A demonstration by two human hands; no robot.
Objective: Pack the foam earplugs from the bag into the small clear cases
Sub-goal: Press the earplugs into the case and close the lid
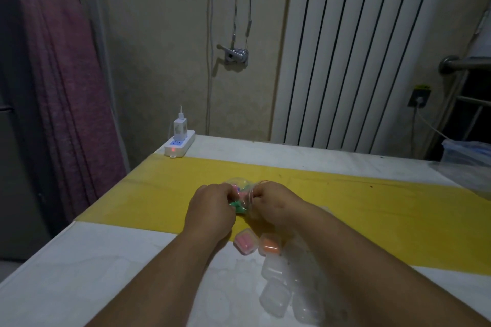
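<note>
A clear plastic bag (243,195) of green, pink and other coloured foam earplugs lies on the yellow strip of the table. My left hand (212,206) grips its left side and my right hand (273,202) grips its right side, fingers closed on the plastic. Nearer to me, a small clear case (245,241) holds pink earplugs and a second case (269,244) holds orange ones. Several clear cases (276,297) with nothing visible inside lie between my forearms, partly hidden by my right arm.
The white table (79,260) carries a yellow strip (159,194). A white power strip with a charger (179,141) sits at the far left corner. A clear plastic container (465,152) stands at the far right edge. A wall and radiator are behind.
</note>
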